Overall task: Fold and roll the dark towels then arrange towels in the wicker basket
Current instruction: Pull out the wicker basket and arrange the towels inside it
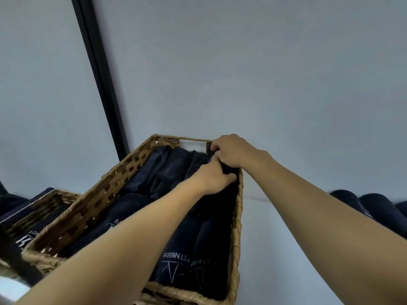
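A rectangular wicker basket stands in front of me, packed with several dark navy towels, some with white lettering. Both my hands reach to its far right corner. My right hand grips the top of a dark towel that stands along the right wall of the basket. Just below it, my left hand holds the same towel, fingers curled into the cloth. The towel's lower part is hidden among the others.
A second wicker basket with dark towels stands to the left, partly behind the first. Rolled dark towels lie on the white surface at the right edge. A pale wall with a black vertical strip rises behind.
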`<move>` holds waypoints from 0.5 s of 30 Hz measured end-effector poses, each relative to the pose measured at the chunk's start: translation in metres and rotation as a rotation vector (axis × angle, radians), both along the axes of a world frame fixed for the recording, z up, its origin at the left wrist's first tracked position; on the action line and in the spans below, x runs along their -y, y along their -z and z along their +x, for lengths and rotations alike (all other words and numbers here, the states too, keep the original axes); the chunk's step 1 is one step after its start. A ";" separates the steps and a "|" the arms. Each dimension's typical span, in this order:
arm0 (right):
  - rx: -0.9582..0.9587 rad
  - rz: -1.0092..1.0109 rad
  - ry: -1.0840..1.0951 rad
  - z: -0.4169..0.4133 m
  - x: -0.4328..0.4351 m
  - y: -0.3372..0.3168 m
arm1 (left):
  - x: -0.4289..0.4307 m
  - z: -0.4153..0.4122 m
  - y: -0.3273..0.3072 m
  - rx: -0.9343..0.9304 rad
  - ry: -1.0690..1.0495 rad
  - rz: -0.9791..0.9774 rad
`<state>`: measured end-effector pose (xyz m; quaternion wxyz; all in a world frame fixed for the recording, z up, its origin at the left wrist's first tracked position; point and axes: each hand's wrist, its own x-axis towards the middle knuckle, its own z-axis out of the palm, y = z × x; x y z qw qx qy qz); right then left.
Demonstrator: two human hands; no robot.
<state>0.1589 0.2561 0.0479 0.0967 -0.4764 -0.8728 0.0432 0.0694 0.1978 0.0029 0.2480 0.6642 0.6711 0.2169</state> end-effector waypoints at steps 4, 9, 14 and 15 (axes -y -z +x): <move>0.185 0.033 -0.038 -0.002 -0.014 0.009 | 0.003 0.001 0.008 -0.134 0.037 -0.063; 0.382 0.012 -0.052 -0.014 -0.022 0.013 | 0.016 -0.004 -0.003 -0.335 0.139 -0.194; 0.429 0.017 -0.024 -0.023 -0.027 0.014 | 0.026 -0.013 -0.020 -0.535 0.272 -0.258; 0.439 0.015 -0.011 -0.024 -0.027 0.014 | 0.027 -0.014 -0.022 -0.587 0.288 -0.247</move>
